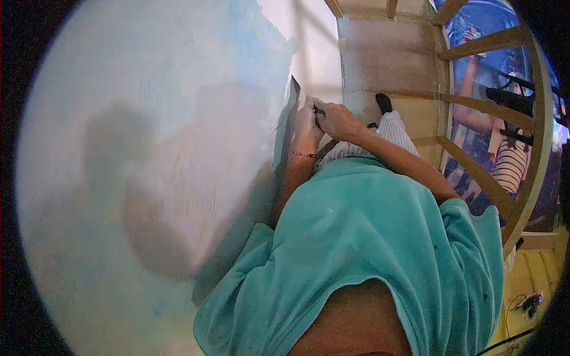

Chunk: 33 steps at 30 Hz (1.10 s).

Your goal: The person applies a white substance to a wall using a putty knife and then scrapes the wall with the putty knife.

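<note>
Both my hands meet close to the wall (196,148), below its ragged boundary between blue-grey paint and a white patch (317,59). My right hand (341,120) is closed around a small dark tool (319,111), whose kind I cannot tell. Pressed against it, my left hand (304,126) has its fingers closed on the same tool, with whitish dust on them. A narrow dark pointed shape (294,89) shows on the wall just beyond the left fingertips. A thin bracelet (303,154) circles my left wrist.
A curved wooden railing (537,118) with slats runs along the right. Past it, a person in a striped top (512,163) appears against blue patterned cloth (463,26). My striped trousers (395,127) and one dark-covered foot (384,103) are below. Cables (525,304) lie at lower right.
</note>
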{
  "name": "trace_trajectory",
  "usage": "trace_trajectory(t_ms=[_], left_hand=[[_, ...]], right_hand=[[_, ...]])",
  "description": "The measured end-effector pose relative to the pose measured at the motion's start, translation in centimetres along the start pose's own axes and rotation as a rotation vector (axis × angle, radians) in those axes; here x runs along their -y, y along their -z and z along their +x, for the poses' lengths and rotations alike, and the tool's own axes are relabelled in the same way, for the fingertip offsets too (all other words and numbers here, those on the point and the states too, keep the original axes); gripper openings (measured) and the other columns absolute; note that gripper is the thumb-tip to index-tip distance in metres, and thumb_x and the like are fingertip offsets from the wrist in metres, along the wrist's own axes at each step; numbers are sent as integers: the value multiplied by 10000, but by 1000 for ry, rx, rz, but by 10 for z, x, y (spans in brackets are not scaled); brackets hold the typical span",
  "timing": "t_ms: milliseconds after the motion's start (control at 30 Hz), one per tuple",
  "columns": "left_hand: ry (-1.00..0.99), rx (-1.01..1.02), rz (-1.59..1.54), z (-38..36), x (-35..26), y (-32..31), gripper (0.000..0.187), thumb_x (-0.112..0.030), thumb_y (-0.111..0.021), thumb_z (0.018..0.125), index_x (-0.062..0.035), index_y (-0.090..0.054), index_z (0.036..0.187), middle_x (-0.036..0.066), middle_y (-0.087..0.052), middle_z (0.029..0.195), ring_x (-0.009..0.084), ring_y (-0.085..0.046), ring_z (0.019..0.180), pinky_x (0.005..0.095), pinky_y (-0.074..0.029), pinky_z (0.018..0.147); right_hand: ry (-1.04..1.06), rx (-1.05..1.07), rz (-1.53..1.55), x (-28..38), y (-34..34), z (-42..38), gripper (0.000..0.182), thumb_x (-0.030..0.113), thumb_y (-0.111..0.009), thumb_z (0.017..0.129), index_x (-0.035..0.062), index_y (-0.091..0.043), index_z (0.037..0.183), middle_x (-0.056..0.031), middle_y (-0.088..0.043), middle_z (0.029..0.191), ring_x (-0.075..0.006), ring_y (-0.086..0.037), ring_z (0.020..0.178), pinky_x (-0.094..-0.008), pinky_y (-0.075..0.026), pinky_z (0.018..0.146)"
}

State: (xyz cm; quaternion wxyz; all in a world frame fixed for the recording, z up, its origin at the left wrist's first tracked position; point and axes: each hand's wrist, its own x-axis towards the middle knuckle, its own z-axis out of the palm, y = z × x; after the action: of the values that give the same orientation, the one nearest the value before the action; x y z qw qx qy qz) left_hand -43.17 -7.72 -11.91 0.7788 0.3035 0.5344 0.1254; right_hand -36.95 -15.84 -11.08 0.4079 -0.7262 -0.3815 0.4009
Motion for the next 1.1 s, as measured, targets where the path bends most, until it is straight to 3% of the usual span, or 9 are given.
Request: trace_trajectory(t_ms=[267, 333, 400, 467, 767, 833, 900, 1067, 1100], left_hand=[[-16, -58, 23, 12, -7, -22, 270, -263, -387, 861, -17, -494, 887, 61, -532, 772, 165, -523, 713, 290, -452, 624], [-388, 94, 491, 18, -7, -19, 260, -255, -400, 856, -15, -495, 879, 61, -531, 776, 166, -522, 711, 294, -454, 616], [-379, 105, 489, 26, -7, -14, 262, -248, -388, 861, -8, -489, 888, 69, -524, 795, 172, -521, 722, 300, -453, 628], [-8, -21, 6, 38, -11, -21, 277, -241, -352, 874, 2, -478, 915, 86, -512, 828, 181, -518, 743, 307, -451, 660], [48, 22, -7, 66, -12, -23, 274, -235, -358, 870, 6, -470, 940, 90, -518, 830, 197, -526, 749, 308, -461, 648], [-544, 181, 755, 35, -21, -31, 279, -238, -353, 871, 7, -466, 943, 96, -523, 840, 200, -531, 754, 310, -461, 650], [-743, 240, 1050, 31, -20, -26, 285, -241, -348, 873, 9, -463, 948, 102, -526, 856, 203, -532, 770, 315, -460, 661], [-95, 127, 30, 47, -13, -33, 322, -268, -341, 874, 12, -458, 983, 109, -518, 928, 207, -520, 840, 317, -451, 701], [-51, 83, 20, 42, -16, -40, 332, -275, -341, 874, 12, -453, 997, 108, -514, 939, 207, -515, 851, 316, -447, 711]], right_hand=[[-64, -3, 36, 2, 24, 16, 259, 173, -429, 740, 15, -505, 931, -233, -541, 861, -384, -522, 782, -447, -408, 713], [-36, 1, 32, -6, 25, 31, 260, 174, -428, 742, 19, -497, 939, -238, -540, 854, -388, -520, 785, -447, -408, 710], [-21, 7, 26, -13, 21, 37, 264, 175, -429, 742, 20, -486, 948, -241, -541, 842, -391, -519, 785, -447, -410, 708], [-6, 10, 9, -15, 22, 42, 272, 176, -430, 742, 17, -473, 958, -242, -543, 824, -395, -520, 782, -445, -413, 705], [-153, 108, 163, -4, 44, 53, 305, 146, -398, 723, -19, -430, 978, -245, -539, 830, -389, -536, 725, -451, -421, 686], [-129, 73, 129, -7, 38, 53, 310, 152, -405, 724, -25, -424, 978, -245, -540, 821, -390, -538, 707, -451, -424, 678], [-60, 27, 69, -13, 30, 54, 309, 156, -410, 726, -28, -427, 974, -247, -539, 818, -392, -539, 700, -450, -425, 673], [45, 22, -2, -14, 44, 47, 308, 150, -424, 732, -18, -451, 989, -244, -538, 842, -389, -534, 734, -446, -422, 679], [45, -3, 21, -12, 47, 43, 316, 147, -429, 729, -10, -453, 1002, -240, -539, 845, -386, -534, 741, -445, -421, 682]])
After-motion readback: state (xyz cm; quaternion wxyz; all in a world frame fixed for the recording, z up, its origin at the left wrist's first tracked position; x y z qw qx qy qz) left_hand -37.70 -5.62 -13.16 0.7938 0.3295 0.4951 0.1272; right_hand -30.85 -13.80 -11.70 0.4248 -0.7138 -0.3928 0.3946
